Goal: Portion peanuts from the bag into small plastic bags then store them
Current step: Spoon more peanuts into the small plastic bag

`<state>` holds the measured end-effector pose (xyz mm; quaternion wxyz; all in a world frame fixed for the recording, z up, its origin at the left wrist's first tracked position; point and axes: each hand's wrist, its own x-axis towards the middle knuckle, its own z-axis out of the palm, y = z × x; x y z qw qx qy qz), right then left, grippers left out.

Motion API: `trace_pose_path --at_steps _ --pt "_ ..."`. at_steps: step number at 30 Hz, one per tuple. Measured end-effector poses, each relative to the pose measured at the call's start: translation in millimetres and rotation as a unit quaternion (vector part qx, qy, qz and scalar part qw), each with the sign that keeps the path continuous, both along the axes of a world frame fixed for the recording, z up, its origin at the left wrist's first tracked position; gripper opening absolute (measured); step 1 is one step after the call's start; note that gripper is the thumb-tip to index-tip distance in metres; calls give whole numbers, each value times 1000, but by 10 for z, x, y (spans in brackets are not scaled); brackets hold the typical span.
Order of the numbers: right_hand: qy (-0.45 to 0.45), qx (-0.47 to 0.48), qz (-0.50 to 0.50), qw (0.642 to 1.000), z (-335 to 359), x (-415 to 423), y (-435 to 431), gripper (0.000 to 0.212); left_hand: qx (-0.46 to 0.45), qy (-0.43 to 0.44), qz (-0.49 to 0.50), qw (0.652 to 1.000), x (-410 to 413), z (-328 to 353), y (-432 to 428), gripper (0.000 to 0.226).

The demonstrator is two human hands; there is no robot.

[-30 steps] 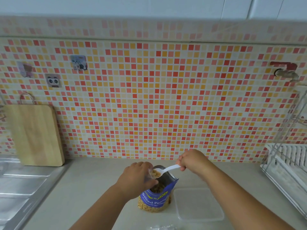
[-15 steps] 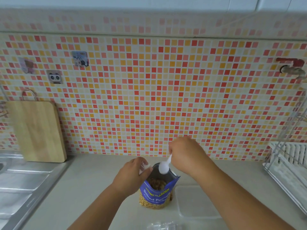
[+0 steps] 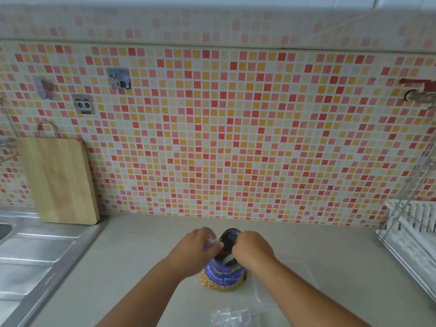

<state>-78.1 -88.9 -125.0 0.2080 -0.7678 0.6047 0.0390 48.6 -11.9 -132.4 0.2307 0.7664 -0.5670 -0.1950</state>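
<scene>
A blue bag of salted peanuts (image 3: pixel 224 277) stands open on the beige counter (image 3: pixel 146 260), its clear lower window showing nuts. My left hand (image 3: pixel 193 251) pinches a small clear plastic bag (image 3: pixel 210 239) just left of the peanut bag's mouth. My right hand (image 3: pixel 252 250) grips a white plastic spoon (image 3: pixel 228 258), whose bowl is down inside the peanut bag. Most of the spoon is hidden by my hand and the bag's rim.
A clear plastic lid or container (image 3: pixel 290 277) lies right of the peanut bag. More clear small bags (image 3: pixel 232 317) lie at the near edge. A steel sink drainboard (image 3: pixel 30 263) is left, a wooden cutting board (image 3: pixel 59 182) leans on the tiled wall, and a dish rack (image 3: pixel 412 232) stands right.
My right hand carried the spoon from over the small bag, swung it upright above the peanut bag, then lowered it into the bag. My left hand stayed holding the small bag.
</scene>
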Motion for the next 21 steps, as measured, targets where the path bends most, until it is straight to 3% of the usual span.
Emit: trace_pose_path --at_steps 3,8,11,14,16,18,21 --pt "-49 17 -5 999 -10 -115 -145 24 8 42 1 999 31 27 27 38" --pt "-134 41 -23 990 66 -435 -308 30 -21 94 30 995 149 128 88 36" --pt "8 117 -10 993 163 -422 -411 38 -32 60 19 998 197 134 104 33" --pt "99 124 -9 987 309 -424 -407 45 -29 10 -8 999 188 143 138 34" --pt "141 111 45 983 446 -491 -378 47 -29 -22 -31 999 169 149 156 39" --pt "151 90 64 982 566 -517 -396 47 -28 -45 -48 997 140 145 150 43" --pt "58 58 43 996 656 -568 -356 45 -26 -71 -53 996 84 149 117 50"
